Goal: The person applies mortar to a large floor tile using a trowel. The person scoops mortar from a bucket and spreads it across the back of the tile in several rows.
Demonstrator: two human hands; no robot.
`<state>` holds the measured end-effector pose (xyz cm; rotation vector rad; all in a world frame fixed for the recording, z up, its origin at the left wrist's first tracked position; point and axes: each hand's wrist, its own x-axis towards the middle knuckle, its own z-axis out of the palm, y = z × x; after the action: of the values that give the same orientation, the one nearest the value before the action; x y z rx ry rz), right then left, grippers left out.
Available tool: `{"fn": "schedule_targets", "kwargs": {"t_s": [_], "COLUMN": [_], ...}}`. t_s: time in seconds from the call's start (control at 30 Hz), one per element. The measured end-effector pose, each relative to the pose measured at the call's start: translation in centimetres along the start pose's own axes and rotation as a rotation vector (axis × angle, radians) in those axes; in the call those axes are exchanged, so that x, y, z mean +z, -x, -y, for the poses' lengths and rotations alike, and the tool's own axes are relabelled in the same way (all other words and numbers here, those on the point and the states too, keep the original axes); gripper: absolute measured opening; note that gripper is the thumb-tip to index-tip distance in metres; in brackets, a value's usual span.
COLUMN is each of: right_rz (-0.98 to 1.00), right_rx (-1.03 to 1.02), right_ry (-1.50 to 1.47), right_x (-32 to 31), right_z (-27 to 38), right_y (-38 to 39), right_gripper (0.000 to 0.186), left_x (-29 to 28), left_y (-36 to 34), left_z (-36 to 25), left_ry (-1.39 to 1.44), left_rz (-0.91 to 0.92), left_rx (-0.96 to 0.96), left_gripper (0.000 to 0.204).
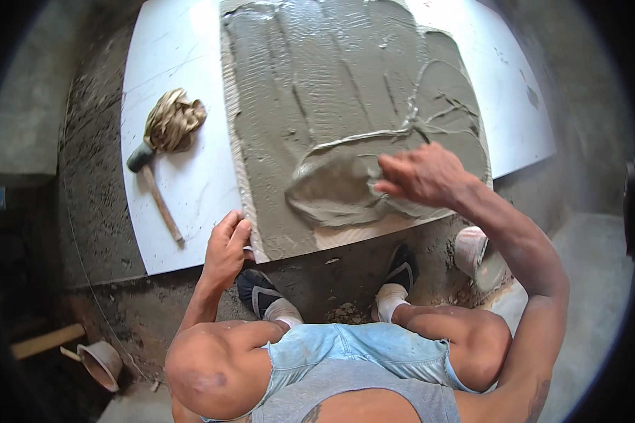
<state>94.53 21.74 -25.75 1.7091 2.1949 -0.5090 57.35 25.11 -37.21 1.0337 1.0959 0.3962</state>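
Grey shirt [360, 381] fills the bottom; ahead, upper centre, the mortar-coated slab [363, 231] runs lengthwise up the frame. My right hand [427, 175], closer to its middle, curls over wet mortar [346, 77], its grip unclear; my left hand [227, 243], half-closed, touches its lower-left edge, near the mallet [160, 201].

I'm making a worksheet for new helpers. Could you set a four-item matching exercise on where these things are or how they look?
1. Mallet
2. Mortar
3. Left hand
4. Right hand

A. At the near left corner of the coated slab
B. Grey and spread out
C. Over the coated surface
D. Lying on the left white tile

Pairs: 1-D, 2-B, 3-A, 4-C
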Motion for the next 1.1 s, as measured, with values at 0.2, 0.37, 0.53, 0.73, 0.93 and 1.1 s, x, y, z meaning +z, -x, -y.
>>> {"fn": "schedule_targets", "kwargs": {"t_s": [0.2,0.37,0.53,0.73,0.93,1.1], "right_rz": [-0.235,-0.076,-0.250,-0.291,-0.219,-0.172], "right_rx": [-0.051,-0.225,-0.174,0.033,0.200,0.250], "right_ry": [0.170,0.155,0.227,0.222,0.084,-0.211], "right_x": [-3.8,-1.4,-2.4,-7.4,-12.1,-14.8], "right_z": [-1.2,2.3,2.3,-1.8,-5.5,-4.9], "right_y": [-3.2,0.0,-3.7,-13.1,-22.0,-25.8], "right_gripper": [0.051,0.042,0.039,0.047,0.060,0.062], "left_x": [0.3,-0.2,-0.4,-0.5,-0.9,-1.0], "left_y": [0.1,0.2,-0.2,-0.2,-0.5,-0.5], "left_z": [-0.5,-0.1,-0.1,0.3,1.6,1.1], "left_ry": [0.054,0.128,0.109,0.074,0.106,0.063], "left_rz": [0.000,0.036,0.043,0.072,0.134,0.121], "left_rx": [0.012,0.013,0.053,0.042,0.044,0.054], "left_gripper": [0.022,0.023,0.022,0.021,0.021,0.021]}}
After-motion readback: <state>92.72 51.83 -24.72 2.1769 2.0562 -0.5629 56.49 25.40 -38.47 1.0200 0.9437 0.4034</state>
